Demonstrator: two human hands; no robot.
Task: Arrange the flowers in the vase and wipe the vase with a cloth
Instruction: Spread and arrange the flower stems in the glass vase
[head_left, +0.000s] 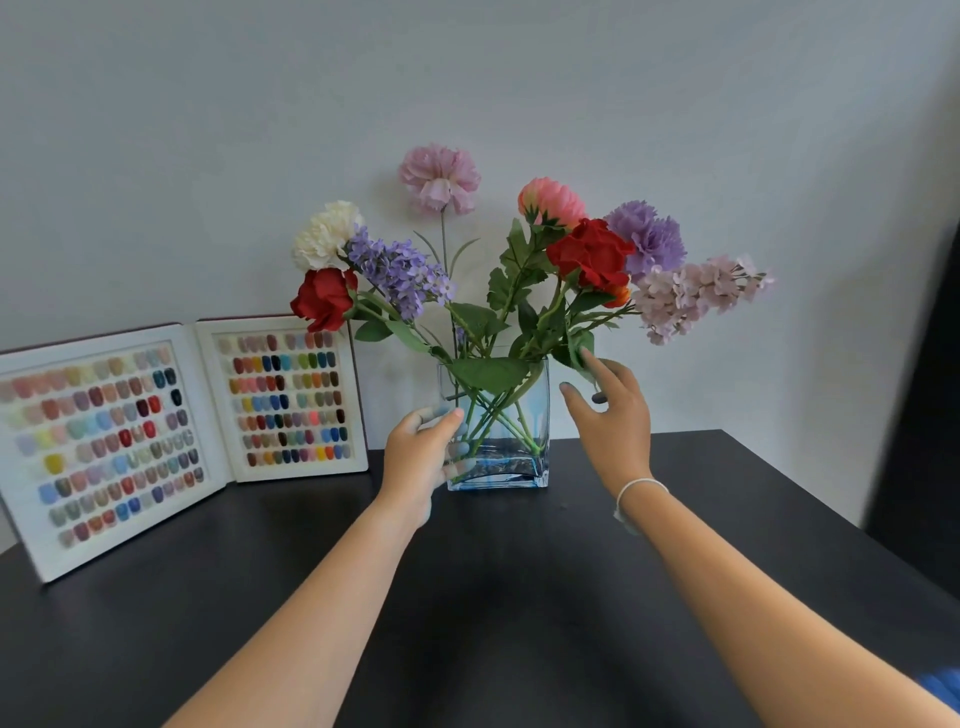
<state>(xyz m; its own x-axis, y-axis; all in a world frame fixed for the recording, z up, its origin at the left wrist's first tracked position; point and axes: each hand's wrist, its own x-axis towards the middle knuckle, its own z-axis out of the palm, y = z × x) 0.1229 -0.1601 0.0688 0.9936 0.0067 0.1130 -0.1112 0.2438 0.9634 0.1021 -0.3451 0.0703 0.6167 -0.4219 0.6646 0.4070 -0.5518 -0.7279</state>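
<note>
Hands (423, 452) flanking vase (511, 431)

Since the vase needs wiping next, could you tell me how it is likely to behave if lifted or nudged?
The vase looks like clear glass, so probably fragile and slippery. Tall flowers spread wide above it, so it may tip. The left hand gripping its side should steady it.

I can read no words, numbers or brand marks anywhere before me, not on the vase (497, 415) nor, as far as the soft focus lets me judge, on the swatch book (171, 431).
</note>
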